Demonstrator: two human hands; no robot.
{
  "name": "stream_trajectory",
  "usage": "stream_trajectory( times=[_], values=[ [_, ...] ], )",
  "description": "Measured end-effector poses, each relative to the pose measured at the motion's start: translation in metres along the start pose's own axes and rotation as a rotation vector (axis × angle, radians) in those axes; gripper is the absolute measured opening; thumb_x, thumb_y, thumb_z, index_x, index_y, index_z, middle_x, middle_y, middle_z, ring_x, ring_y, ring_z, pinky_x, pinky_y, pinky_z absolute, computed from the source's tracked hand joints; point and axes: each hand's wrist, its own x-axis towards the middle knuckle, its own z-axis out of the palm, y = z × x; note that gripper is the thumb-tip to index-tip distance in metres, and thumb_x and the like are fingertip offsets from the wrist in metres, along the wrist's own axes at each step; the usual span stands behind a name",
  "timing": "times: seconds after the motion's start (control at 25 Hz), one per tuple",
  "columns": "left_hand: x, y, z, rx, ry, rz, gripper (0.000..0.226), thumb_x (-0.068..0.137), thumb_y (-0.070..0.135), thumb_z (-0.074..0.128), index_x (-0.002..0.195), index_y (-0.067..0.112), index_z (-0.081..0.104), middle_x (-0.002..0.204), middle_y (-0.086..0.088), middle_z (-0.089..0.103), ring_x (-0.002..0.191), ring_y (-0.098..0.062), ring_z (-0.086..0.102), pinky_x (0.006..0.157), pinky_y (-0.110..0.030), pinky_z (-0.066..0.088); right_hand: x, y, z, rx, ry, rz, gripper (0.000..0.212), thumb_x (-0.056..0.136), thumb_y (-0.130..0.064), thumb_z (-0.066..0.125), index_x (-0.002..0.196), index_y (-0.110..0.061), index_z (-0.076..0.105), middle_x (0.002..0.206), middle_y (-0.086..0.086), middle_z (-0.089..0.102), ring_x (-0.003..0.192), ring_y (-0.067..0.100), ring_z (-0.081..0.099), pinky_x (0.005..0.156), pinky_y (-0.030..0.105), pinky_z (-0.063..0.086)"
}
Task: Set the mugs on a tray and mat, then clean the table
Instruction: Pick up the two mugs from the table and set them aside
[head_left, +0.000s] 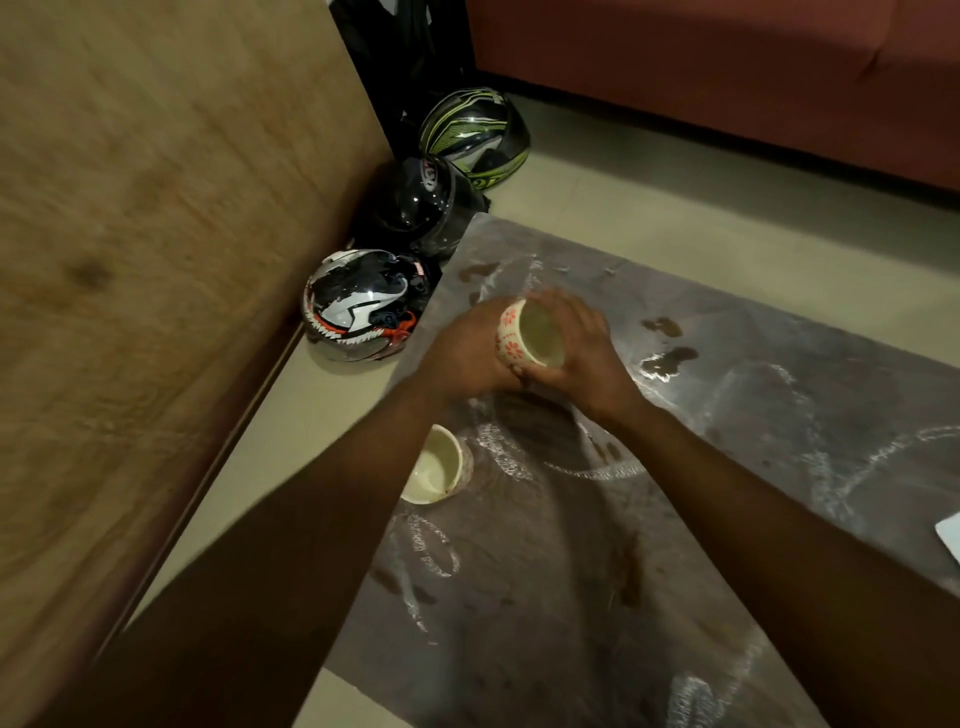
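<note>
Head view: stained table (753, 415) beside tiled floor (649, 208), helmets (363, 306).

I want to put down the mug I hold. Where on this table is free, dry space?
Both hands, left hand and right hand, hold the flowered mug above the table. Free patches: right of the right forearm, below the dark spills; and the near middle, between the forearms. Crowded: the left edge, where the plain mug stands, and the stained far corner.

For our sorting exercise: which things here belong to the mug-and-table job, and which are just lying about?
Job: flowered mug held by left hand and right hand; plain mug; stained table.
Lying about: three helmets, sofa.
</note>
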Motion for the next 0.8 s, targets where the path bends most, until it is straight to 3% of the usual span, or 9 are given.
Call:
stream_trajectory(
  times=[0.08,0.12,0.32,0.48,0.64,0.8],
  values=[
    [-0.007,-0.007,-0.017,-0.056,-0.058,-0.058,0.094,0.058,0.022,0.091,0.135,0.020,0.039,0.110,0.004,0.061,0.097,-0.013,0.060,0.071,-0.008,0.044,0.011,-0.017,0.005,-0.016,-0.015,-0.043,0.081,0.073,-0.036,0.076,0.141,-0.011,0.039,0.141,0.015,0.043,0.128,0.034,0.035,0.098,0.025,0.020],
    [-0.010,-0.010,-0.023,-0.053,-0.085,-0.059,0.095,0.057,0.023,0.091,0.135,0.020,0.036,0.108,0.005,0.061,0.095,-0.015,0.060,0.069,-0.008,0.043,0.015,-0.023,0.008,-0.027,-0.027,-0.049,0.081,0.074,-0.035,0.077,0.141,-0.012,0.038,0.139,0.014,0.045,0.126,0.034,0.036,0.095,0.024,0.021],
    [-0.026,-0.029,-0.033,0.107,-0.138,-0.007,0.101,0.038,0.048,0.087,0.126,0.022,0.044,0.111,0.001,0.066,0.096,-0.020,0.065,0.082,-0.037,0.054,0.007,-0.043,0.039,-0.088,-0.050,-0.079,0.080,0.074,-0.035,0.078,0.141,-0.012,0.040,0.130,0.017,0.051,0.116,0.036,0.039,0.093,0.035,0.030],
    [-0.033,-0.038,-0.038,0.149,-0.213,0.004,0.105,0.045,0.039,0.091,0.133,0.008,0.043,0.122,-0.009,0.063,0.105,-0.025,0.063,0.090,-0.038,0.051,-0.001,-0.043,0.062,-0.162,0.001,-0.121,0.081,0.066,-0.029,0.084,0.136,-0.010,0.047,0.124,0.017,0.055,0.108,0.036,0.043,0.090,0.043,0.040],
    [-0.039,-0.038,-0.044,0.195,-0.337,-0.061,0.105,0.052,0.057,0.080,0.136,0.004,0.044,0.123,-0.011,0.064,0.109,-0.026,0.063,0.091,-0.034,0.049,-0.010,-0.047,0.069,-0.154,0.036,-0.190,0.078,0.062,-0.023,0.085,0.130,-0.005,0.052,0.125,0.018,0.056,0.110,0.027,0.035,0.093,0.041,0.037],
    [-0.028,0.000,-0.052,0.448,-0.603,-0.189,0.063,0.078,0.007,0.078,0.133,0.002,0.048,0.127,-0.016,0.061,0.113,-0.029,0.058,0.080,-0.020,0.036,-0.027,-0.037,0.071,-0.162,-0.077,-0.186,0.079,0.075,-0.027,0.072,0.141,-0.002,0.038,0.139,0.020,0.045,0.126,0.036,0.036,0.098,0.053,0.040]
  ],
)
